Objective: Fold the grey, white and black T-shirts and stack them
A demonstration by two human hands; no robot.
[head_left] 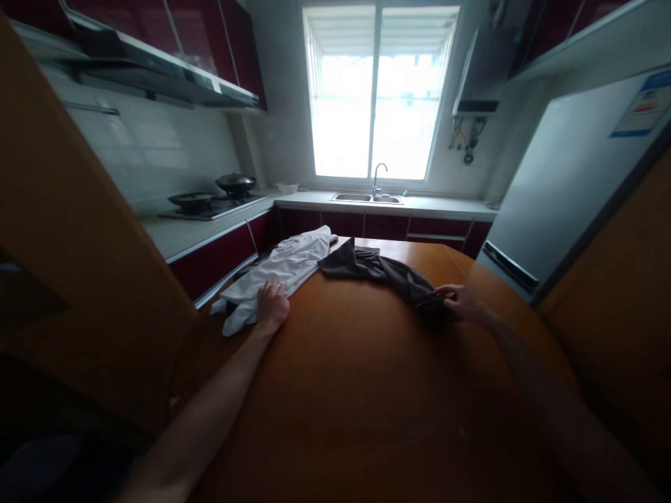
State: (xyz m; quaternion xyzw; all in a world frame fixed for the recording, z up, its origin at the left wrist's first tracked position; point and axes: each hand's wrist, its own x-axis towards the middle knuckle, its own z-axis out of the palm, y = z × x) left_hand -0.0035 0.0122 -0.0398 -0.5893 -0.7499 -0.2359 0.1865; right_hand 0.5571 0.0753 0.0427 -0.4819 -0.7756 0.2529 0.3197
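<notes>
A crumpled white garment (293,260) lies on the left of the round wooden table (356,377), with some dark cloth showing from under it. My left hand (272,304) is on its near edge, fingers curled into the white fabric. To the right stretches a dark grey garment (367,264), bunched into a long strip across the tabletop. Its right end is pinched between the fingers and thumb of my right hand (461,302). What kind of garment each one is, I cannot make out.
Beyond the table runs a counter with a sink (361,198) below the window. A stove (220,207) at the left carries a pan (191,201) and a lidded wok (235,183). On the right stands a fridge (550,168), close to the table's edge.
</notes>
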